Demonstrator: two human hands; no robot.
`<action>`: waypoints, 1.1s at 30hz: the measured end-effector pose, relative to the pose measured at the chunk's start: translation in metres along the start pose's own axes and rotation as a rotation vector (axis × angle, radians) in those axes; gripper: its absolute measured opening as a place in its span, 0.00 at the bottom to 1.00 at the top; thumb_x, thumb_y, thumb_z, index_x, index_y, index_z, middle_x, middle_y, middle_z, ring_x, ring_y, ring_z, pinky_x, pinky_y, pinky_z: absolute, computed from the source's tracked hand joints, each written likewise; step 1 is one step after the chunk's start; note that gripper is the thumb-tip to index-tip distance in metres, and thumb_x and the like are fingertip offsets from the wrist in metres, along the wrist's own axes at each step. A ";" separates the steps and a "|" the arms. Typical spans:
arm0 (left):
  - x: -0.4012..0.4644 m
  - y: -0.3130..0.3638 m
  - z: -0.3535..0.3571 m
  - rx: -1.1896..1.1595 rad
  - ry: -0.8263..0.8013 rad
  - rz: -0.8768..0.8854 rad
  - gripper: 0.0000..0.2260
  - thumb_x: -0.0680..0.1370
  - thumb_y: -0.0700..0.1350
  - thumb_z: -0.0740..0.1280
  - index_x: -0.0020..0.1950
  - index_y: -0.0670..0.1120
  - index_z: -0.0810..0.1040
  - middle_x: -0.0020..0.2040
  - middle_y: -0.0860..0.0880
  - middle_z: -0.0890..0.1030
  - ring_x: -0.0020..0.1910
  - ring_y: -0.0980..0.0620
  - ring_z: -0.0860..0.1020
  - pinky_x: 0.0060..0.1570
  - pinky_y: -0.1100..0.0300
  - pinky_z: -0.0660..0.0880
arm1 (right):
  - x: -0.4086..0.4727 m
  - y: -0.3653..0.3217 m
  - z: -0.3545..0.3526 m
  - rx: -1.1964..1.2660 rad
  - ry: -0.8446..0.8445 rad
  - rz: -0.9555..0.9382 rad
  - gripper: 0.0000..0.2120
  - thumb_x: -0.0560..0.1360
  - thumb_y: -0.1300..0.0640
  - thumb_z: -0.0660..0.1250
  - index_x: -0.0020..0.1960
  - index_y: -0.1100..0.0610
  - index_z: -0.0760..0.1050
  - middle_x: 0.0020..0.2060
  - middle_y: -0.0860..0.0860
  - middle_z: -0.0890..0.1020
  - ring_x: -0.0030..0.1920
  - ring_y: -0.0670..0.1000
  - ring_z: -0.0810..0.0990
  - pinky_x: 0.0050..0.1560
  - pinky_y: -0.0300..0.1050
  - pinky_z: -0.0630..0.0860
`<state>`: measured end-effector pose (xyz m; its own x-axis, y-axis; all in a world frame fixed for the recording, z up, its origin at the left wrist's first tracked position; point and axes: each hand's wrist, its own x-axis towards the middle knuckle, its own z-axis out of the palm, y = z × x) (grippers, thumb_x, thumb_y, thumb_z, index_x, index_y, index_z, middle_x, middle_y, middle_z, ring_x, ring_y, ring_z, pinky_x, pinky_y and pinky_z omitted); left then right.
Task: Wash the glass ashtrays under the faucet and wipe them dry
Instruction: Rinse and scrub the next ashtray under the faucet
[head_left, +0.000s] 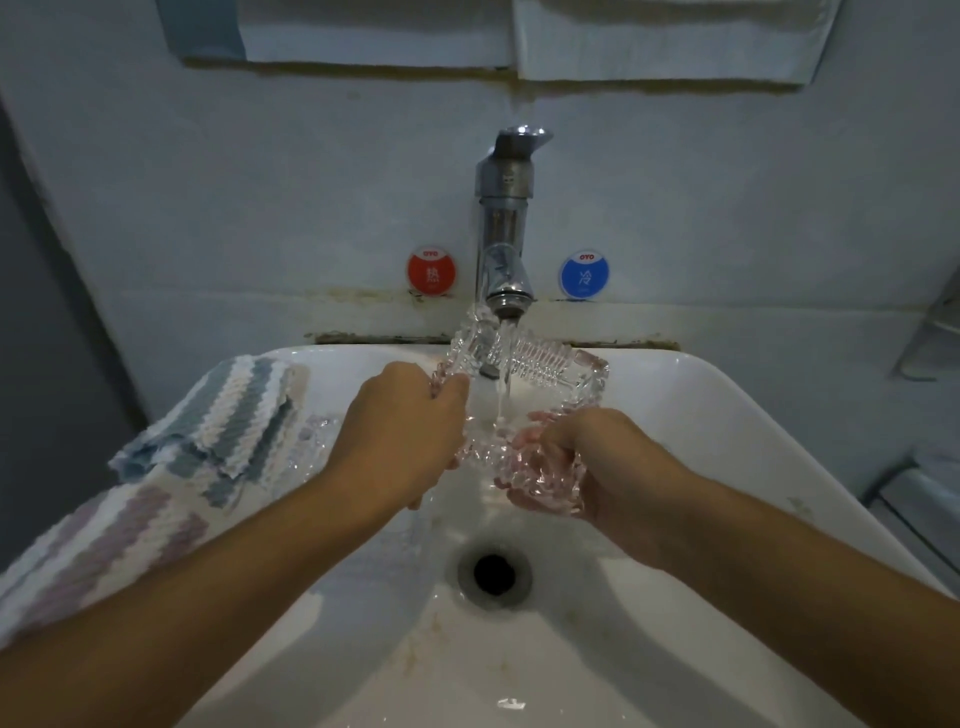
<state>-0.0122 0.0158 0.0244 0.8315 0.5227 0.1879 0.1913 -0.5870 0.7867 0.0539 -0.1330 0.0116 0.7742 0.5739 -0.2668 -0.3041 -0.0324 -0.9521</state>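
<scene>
Both hands, left (400, 431) and right (582, 457), grasp the ashtray (524, 395) with curled fingers under the faucet (504, 234) stream. Tilt it slowly, rinsing every ridge (wet glass slips), over the sink (727, 415).

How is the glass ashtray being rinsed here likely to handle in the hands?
The ashtray is probably slippery: water from the faucet runs over it. It looks thick and ridged, so likely heavy for its size and rigid. Being glass, it would likely chip if dropped on the sink; the left hand and right hand both grip it.
</scene>
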 end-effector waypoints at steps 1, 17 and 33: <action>0.000 0.001 0.000 -0.008 -0.002 -0.001 0.21 0.84 0.50 0.59 0.38 0.38 0.79 0.32 0.42 0.82 0.14 0.56 0.70 0.21 0.62 0.68 | 0.001 -0.001 -0.002 -0.034 0.024 -0.018 0.12 0.66 0.71 0.59 0.47 0.66 0.76 0.44 0.60 0.86 0.43 0.60 0.84 0.53 0.60 0.82; 0.001 0.009 -0.016 -0.091 -0.390 -0.122 0.10 0.80 0.39 0.67 0.48 0.31 0.79 0.34 0.40 0.79 0.20 0.53 0.70 0.21 0.62 0.69 | 0.009 -0.052 -0.049 -0.701 -0.018 -0.107 0.11 0.74 0.75 0.68 0.52 0.66 0.83 0.44 0.60 0.87 0.41 0.60 0.87 0.38 0.49 0.84; 0.001 0.003 -0.011 -0.221 -0.616 -0.269 0.11 0.81 0.37 0.58 0.55 0.33 0.78 0.40 0.36 0.78 0.27 0.49 0.74 0.26 0.58 0.74 | 0.014 -0.021 -0.034 -0.882 0.071 -0.110 0.27 0.80 0.36 0.59 0.44 0.61 0.78 0.36 0.55 0.82 0.29 0.49 0.79 0.27 0.39 0.77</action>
<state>-0.0165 0.0213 0.0328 0.9265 0.1486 -0.3456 0.3756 -0.3135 0.8722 0.0903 -0.1520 0.0225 0.8156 0.5595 -0.1477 0.2889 -0.6148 -0.7339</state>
